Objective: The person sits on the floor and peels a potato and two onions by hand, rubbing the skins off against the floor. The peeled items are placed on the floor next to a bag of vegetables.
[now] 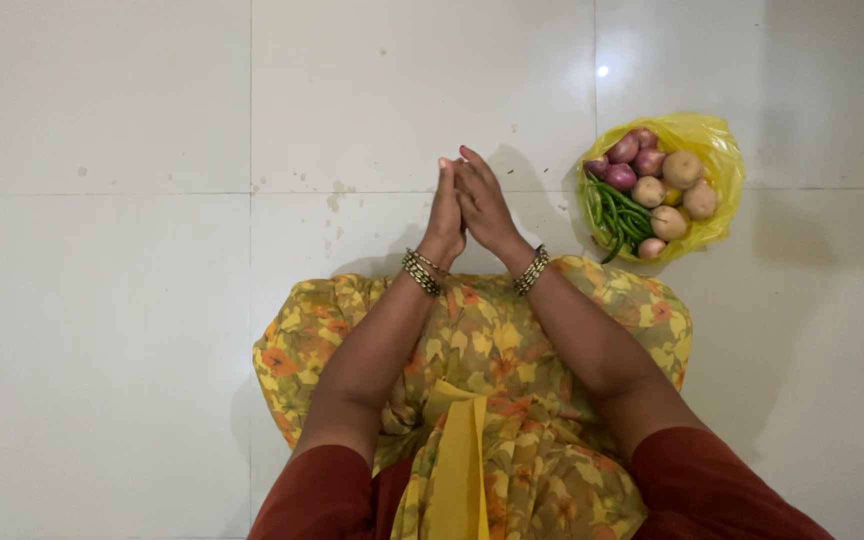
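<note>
Even indoor light on a glossy floor, sharp throughout

A small white glare spot sits on the tiled floor (422,90) just up and left of the yellow bag (714,140). Soft grey shadows fall to the right of the bag and around the pressed-together hands, suggesting light from the left and above. The floor's far left looks slightly duller. No motion blur; edges barely distort.
</note>
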